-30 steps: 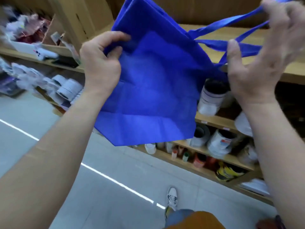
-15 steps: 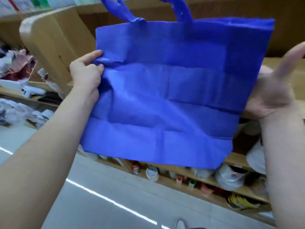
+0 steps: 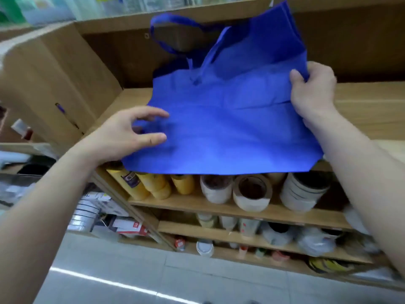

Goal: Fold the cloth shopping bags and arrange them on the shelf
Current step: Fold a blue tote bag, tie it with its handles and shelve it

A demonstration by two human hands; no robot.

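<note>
The blue cloth bag (image 3: 230, 128) was a thin, matte, non-woven sheet, creased in faint straight bands and roughly square; it lay spread over the pale wood-grain shelf (image 3: 361, 106), its near edge hanging past the shelf's front lip toward six o'clock and its far part rising crumpled toward twelve o'clock; a strap handle (image 3: 166, 29) of the same fabric curled in a loop at the bag's eleven o'clock corner. The hands were well apart, one at each side of the bag; the right hand (image 3: 313, 93) clamped the three o'clock edge, fingers curled under the fabric and thumb pressed on top; the left hand (image 3: 129, 134) sat at the nine o'clock edge with fingers loosely spread, the thumb lying on the cloth and nothing gripped. The tier directly beneath, at six o'clock from the bag, held rolls of tape lying on their sides; smooth yellow rolls (image 3: 153, 185) toward seven o'clock, a beige roll with a brown cardboard core (image 3: 252, 194) at the middle, a stack of white rolls (image 3: 304, 194) toward five o'clock. Lower tiers held small tubs and packets, too blurred to tell apart; glossy grey floor tiles (image 3: 109, 270) lay at the bottom.
</note>
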